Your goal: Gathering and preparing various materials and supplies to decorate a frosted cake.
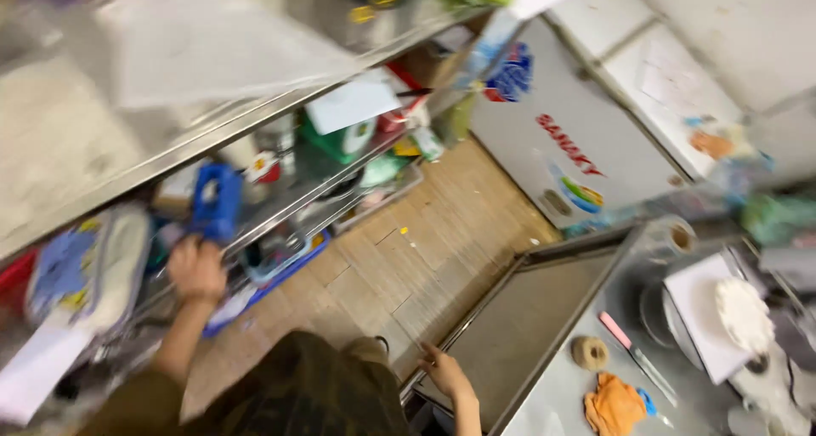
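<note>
Left hand reaching into a crowded metal shelf, right hand resting on a table edge.

Head view: the left hand (196, 268) is stretched out to the left, just under a blue container (217, 200) that stands on the middle level of the shelf (255, 117). The hand looks closed, touching or nearly touching the container's base, but motion blur hides whether its grip is pinching anything. The container sits among packed cartons and bags, near the shelf's front edge where a hand can get at it. The right hand (444, 373) lies low and near, fingers spread loosely on the rim of the steel table (544, 334), holding nothing, seemingly as a brace while the body leans. Further right on the table lie a ball of twine (590, 352), an orange cloth (614, 404) and a white cake (744, 314). A white chest freezer (586, 138) stands far across the wooden floor (408, 257).
</note>
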